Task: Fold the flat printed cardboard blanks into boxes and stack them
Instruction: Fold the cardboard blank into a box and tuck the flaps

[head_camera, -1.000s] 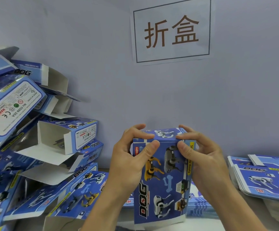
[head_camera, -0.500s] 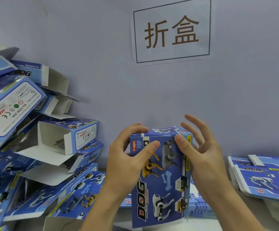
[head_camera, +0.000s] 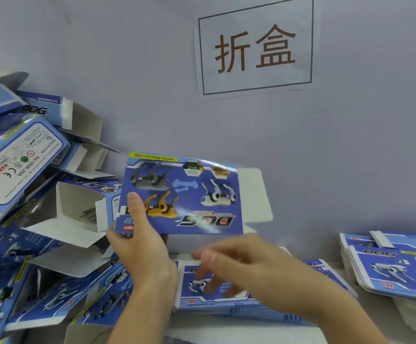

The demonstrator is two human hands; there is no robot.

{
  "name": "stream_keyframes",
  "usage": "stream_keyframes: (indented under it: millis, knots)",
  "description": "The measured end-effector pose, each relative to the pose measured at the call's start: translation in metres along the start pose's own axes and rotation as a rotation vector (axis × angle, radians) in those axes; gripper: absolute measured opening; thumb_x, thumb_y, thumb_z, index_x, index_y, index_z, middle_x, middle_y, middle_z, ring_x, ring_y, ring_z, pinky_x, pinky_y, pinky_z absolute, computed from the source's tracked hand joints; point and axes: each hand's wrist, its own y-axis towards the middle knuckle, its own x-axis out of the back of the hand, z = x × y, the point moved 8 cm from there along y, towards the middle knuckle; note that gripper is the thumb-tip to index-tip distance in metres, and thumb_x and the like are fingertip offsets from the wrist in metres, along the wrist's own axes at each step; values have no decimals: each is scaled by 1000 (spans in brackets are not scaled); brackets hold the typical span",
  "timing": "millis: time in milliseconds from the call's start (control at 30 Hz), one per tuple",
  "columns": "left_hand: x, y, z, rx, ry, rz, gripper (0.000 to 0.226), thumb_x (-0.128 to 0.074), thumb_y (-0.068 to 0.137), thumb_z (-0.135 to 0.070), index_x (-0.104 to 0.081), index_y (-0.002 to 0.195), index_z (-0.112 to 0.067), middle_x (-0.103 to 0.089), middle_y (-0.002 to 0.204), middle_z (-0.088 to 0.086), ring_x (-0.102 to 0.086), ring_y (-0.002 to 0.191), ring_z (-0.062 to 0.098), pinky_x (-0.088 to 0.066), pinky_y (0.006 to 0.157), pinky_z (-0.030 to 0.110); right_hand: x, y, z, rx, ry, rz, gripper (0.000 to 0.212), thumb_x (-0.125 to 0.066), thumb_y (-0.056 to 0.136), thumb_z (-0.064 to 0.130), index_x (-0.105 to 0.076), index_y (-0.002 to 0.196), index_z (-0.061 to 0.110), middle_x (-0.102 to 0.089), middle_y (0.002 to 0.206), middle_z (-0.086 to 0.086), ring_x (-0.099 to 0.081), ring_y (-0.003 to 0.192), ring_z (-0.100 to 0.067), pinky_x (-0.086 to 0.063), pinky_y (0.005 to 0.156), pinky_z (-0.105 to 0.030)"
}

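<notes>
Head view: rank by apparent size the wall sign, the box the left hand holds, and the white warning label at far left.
1. wall sign
2. box held by left hand
3. warning label, though nearness inflates it

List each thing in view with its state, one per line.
Held box: folded, turned sideways, white end flap open at right.
Left hand: grips the box's left end, thumb on its front.
Right hand: off the box, blurred, fingers loose, holding nothing.
Box pile: folded, flaps open, heaped at left.
Flat blanks: unfolded, stacked at right.
Middle blanks: flat, under the right hand.
</notes>
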Motion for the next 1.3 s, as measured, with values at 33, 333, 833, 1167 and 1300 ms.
stream_keyframes:
  millis: [33,333,833,1167,1300]
  knots:
    - [0,-2,4,27,-13,-22,52,-69,82,-58,-49,124,-35,-73,106,-9,-74,88,11,-62,78,43,-5,1,-13,-112,-83,18,45,-52,90,65,-64,120,34,-71,109,16,-68,98,-5,-56,93,-37]
    - [-35,-39,49,337,211,363,73,-77,54,-65,-56,115,-32,-72,91,-1,-71,86,22,-56,66,42,51,-3,-49,-7,913,-809,69,-71,60,55,-59,120,24,-76,97,7,-71,90,-21,-59,74,-45]
    - [-45,-35,29,121,573,659,69,-62,66,-64,-46,130,-42,-64,122,-14,-62,111,11,-47,81,24,51,-7,-65,-92,436,-299,78,-84,69,49,-42,135,53,-73,113,3,-73,99,-19,-57,87,-43]
    - [-46,-45,43,94,574,716,60,-64,64,-67,-53,117,-43,-74,104,-12,-74,94,15,-61,81,44,42,4,-71,7,557,-383,93,-74,73,40,-18,144,60,-70,117,18,-73,97,-14,-61,80,-38]
    - [-52,-57,45,64,566,799,51,-63,69,-64,-50,117,-51,-74,107,-9,-74,95,18,-61,78,48,60,-2,-67,158,509,-627,66,-55,87,46,-22,143,59,-59,89,50,-66,83,15,-51,56,-8]
